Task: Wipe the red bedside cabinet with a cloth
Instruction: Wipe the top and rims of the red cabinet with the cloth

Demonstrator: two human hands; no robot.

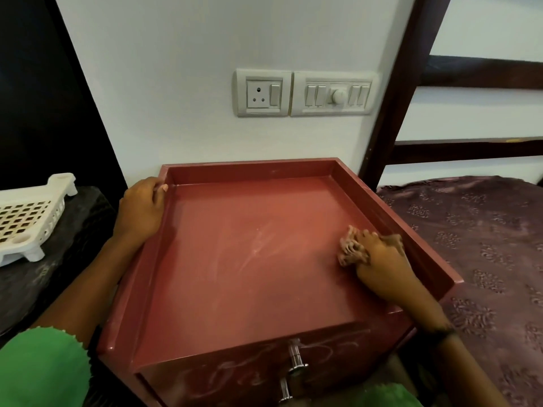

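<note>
The right hand point(382, 259) lay on the recessed top of the red bedside cabinet point(249, 259), near its right rim, with its fingers curled over a small bunched cloth point(351, 249) and pressing it flat to the surface. The left hand point(141, 210) gripped the cabinet's far-left corner, fingers hooked over the raised rim, seemingly to steady it.

The job looked only partly done. Pale, chalky smears crossed the middle of the top, and a dusty film showed toward the front edge, so most of that surface seemed in need of more passes. The drawer front point(264, 374) below carried whitish scrawled marks around its metal handles point(296, 359) and appeared untouched. The rims and sides probably remained as well.

The top was a shallow tray with a raised lip on the back and both sides. The cabinet stood against a white wall, under a socket plate point(263, 93) and a switch panel point(335, 94). To the right was a bed point(484, 245) with a patterned purple cover and a dark wooden frame behind it. To the left, a white perforated plastic rack point(26, 218) sat on a dark surface. Green sleeves point(44, 368) showed at the bottom edge of the view.
</note>
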